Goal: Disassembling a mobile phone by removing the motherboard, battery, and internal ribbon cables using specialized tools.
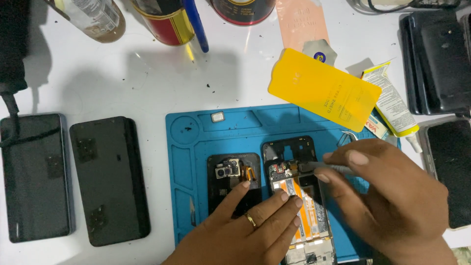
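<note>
Opened phone (300, 196), back off, lying on blue repair mat (196, 147) at 6 o'clock of worktop (147, 83), kept there so loose parts stay put. Left hand (245, 230) pressing fingertips (284, 197) flat on phone's lower board, grasping nothing, pinning it steady. Right hand (392, 201) clenched around slim grey tool (324, 167), tip at upper board, probably a screwdriver. Removed back cover (234, 181) just beside phone at 9 o'clock. Yellow film sheet (324, 88) parked at 1 o'clock, off the work.
</note>
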